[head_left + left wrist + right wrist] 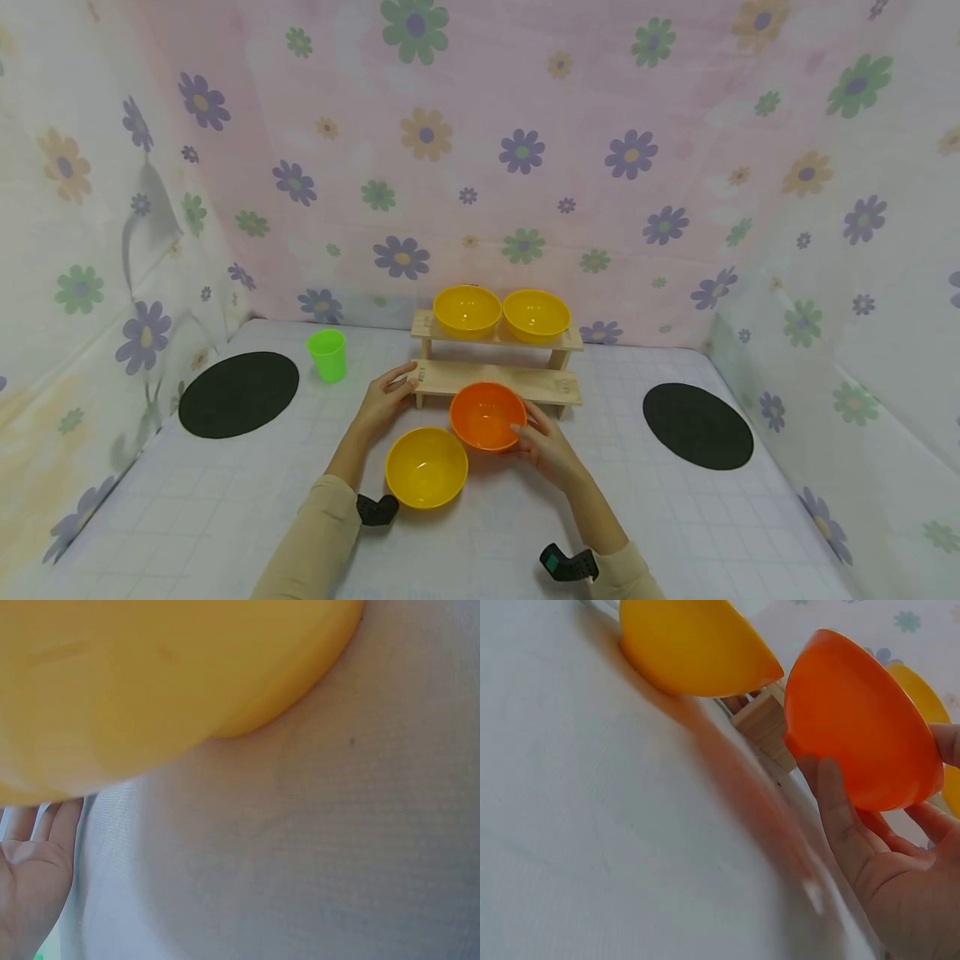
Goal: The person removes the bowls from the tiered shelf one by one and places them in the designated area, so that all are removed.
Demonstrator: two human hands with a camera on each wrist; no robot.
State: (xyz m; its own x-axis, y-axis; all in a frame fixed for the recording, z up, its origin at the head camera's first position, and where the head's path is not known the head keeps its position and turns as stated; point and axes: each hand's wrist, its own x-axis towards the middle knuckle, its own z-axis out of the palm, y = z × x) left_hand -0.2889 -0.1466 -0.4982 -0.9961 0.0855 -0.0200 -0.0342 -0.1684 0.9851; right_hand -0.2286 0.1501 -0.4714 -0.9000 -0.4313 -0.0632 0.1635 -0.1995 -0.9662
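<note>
- Head view showed the right hand cupping the orange bowl, fingers curled on its right side.
- Left hand rested flat against the wooden rack, farther from it.

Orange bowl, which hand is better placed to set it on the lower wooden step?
Right. The right hand already holds the orange bowl, fingers curled under its side, just in front of the lower step. The left hand rests on the rack's left end, steadying it rather than carrying anything.

The left wrist view cuts off the yellow bowl at its top and left edges, and the orange bowl hides the middle of the wooden shelf's lower step.
</note>
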